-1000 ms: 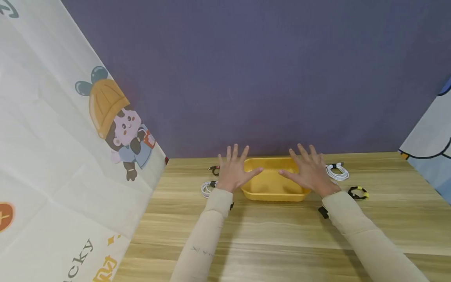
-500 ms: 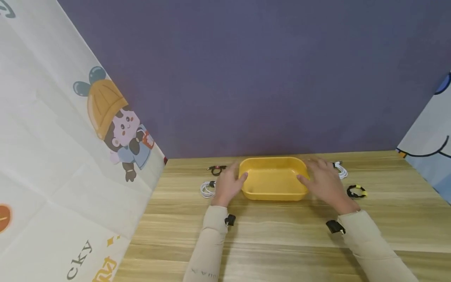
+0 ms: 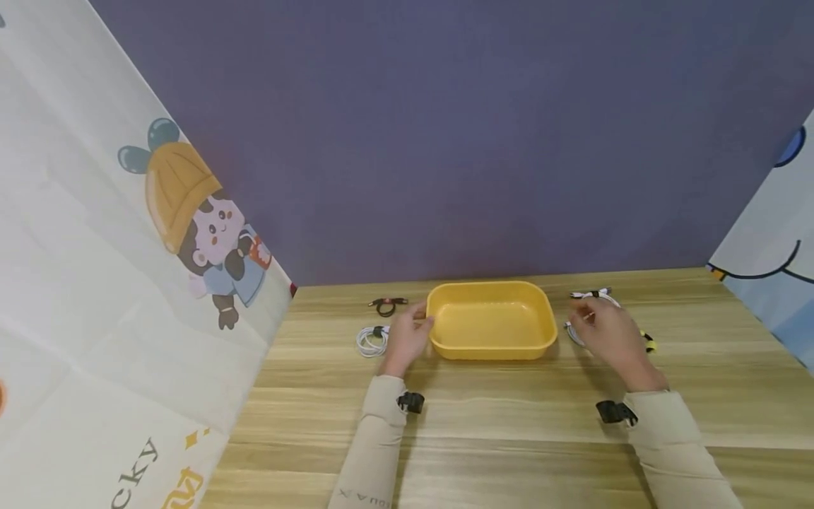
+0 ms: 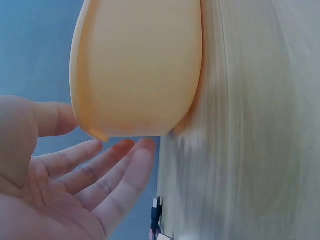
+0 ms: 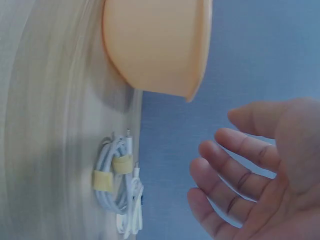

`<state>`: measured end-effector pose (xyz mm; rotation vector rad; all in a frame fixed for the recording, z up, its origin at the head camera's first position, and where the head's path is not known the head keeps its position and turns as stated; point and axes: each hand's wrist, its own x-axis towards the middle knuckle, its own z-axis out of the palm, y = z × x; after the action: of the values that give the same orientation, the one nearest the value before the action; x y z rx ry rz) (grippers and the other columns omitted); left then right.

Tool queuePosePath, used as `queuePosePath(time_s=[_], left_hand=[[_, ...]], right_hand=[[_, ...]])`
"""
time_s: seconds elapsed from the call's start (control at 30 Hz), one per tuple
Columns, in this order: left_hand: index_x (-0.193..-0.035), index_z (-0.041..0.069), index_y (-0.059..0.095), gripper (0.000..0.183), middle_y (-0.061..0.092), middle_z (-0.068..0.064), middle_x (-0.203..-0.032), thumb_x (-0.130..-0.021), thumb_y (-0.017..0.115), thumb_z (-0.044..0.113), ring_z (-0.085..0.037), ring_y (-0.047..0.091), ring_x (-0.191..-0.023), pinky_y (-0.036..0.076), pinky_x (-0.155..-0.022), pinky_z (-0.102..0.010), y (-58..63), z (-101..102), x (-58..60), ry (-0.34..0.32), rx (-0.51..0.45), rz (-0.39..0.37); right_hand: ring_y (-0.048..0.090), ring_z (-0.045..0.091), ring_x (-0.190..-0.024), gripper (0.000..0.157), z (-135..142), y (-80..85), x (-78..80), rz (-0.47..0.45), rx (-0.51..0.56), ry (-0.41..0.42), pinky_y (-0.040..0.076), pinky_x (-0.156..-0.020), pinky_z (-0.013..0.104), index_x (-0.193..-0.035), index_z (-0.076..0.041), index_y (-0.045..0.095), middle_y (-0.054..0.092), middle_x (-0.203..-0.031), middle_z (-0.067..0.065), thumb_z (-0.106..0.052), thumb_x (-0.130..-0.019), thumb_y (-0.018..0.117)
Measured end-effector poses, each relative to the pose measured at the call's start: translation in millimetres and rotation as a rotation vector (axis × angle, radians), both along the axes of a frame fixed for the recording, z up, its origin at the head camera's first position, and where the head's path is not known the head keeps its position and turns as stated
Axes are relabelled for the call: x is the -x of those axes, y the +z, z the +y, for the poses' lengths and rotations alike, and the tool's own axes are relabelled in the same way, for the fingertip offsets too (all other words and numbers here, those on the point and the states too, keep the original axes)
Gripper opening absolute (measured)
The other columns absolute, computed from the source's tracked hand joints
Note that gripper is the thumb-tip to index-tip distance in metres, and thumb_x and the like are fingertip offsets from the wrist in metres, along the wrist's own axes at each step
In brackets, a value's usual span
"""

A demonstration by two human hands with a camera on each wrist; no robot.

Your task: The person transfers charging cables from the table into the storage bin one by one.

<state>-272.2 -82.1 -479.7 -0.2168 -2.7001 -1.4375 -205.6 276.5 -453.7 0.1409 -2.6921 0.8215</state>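
Note:
A yellow plastic tray [image 3: 490, 353] stands on the wooden table. My left hand [image 3: 407, 339] is at its left end: in the left wrist view the thumb meets the rim and the fingers lie against the outside of the end wall, pinching the edge. Off the tray's right end, my right hand [image 3: 613, 339] hovers over coiled cables with fingers loosely bent and holding nothing. In the right wrist view a pale coiled cable [image 5: 105, 200] with yellowish straps lies below that hand, apart from its fingers. A white cable [image 3: 613, 300] is partly hidden behind the hand.
Left of the tray lie a black cable [image 3: 386, 308] and a white coiled cable [image 3: 364, 344]. A black and yellow cable [image 3: 650, 345] shows past my right hand. A dark blue wall [image 3: 477, 141] rises behind the table [image 3: 496, 424], with a printed white sheet [image 3: 95, 283] at left.
Both spread hands have come down from above the tray to its two ends. The left took hold of the rim; the right has moved off to the right, its fingers now bent.

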Motion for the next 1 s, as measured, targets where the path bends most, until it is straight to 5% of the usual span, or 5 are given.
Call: queuePosePath(time_s=[0.27,0.73,1.0], left_hand=[[-0.143,0.013,0.059,0.042,0.071,-0.017,-0.125,-0.101,0.062,0.017,-0.032,0.072,-0.107,0.063,-0.092,-0.043,-1.4,1.7,-0.3,0.003,0.005,-0.043],[-0.152,0.016,0.049,0.049,0.068,-0.02,-0.132,-0.104,0.059,0.021,-0.032,0.072,-0.109,0.064,-0.088,-0.04,-7.4,-1.0,-4.6,-0.001,-0.006,-0.101],[-0.159,0.023,0.038,0.053,0.064,-0.02,-0.135,-0.107,0.052,0.024,-0.023,0.073,-0.089,0.062,-0.068,-0.03,-7.9,-2.1,-4.3,-0.031,-0.029,-0.179]], right_hand=[[0.071,0.037,-0.083,0.035,9.4,-12.8,6.2,-0.158,-0.021,-0.05,0.059,-0.059,0.046,-0.116,0.005,0.068,0.073,-0.102,0.023,-0.027,-0.101,0.063],[0.067,0.029,-0.074,0.03,10.6,-37.2,8.5,-0.228,-0.058,-0.113,0.043,-0.051,0.032,-0.103,-0.003,0.073,0.075,-0.09,0.013,-0.031,-0.098,0.064],[0.068,0.029,-0.078,0.031,15.4,-43.6,11.8,-0.299,-0.069,-0.121,0.043,-0.05,0.032,-0.107,-0.004,0.074,0.076,-0.095,0.012,-0.032,-0.098,0.063]])
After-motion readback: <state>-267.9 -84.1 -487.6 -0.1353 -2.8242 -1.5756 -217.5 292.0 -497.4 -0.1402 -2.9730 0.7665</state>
